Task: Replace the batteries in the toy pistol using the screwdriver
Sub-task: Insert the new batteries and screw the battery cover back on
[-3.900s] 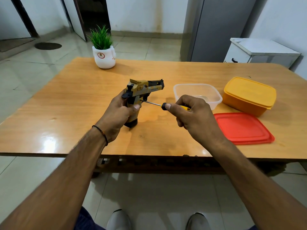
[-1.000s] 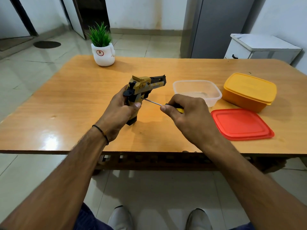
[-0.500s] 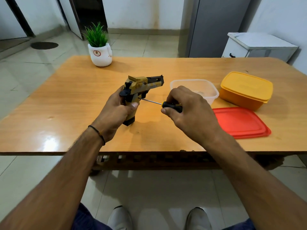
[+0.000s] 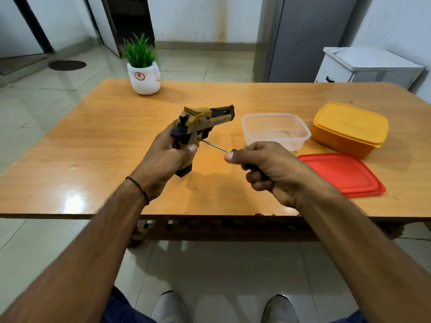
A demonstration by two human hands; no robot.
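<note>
A yellow and black toy pistol [image 4: 205,118] stands upright above the wooden table [image 4: 93,148], barrel pointing right. My left hand [image 4: 163,159] grips its handle from the left, thumb across the grip. My right hand [image 4: 268,169] holds the screwdriver [image 4: 214,145] by its dark handle, which my fingers mostly hide. The thin metal shaft runs up and left, and its tip touches the right side of the pistol's grip.
A clear plastic tub [image 4: 275,129] sits right of the pistol, an orange lidded box [image 4: 349,127] beyond it, and a red lid [image 4: 340,173] lies flat near my right hand. A potted plant [image 4: 143,68] stands at the table's far left.
My right hand has turned on the screwdriver handle and dropped slightly, covering the yellow part. The tip stays on the pistol's grip. The left hand keeps its hold.
</note>
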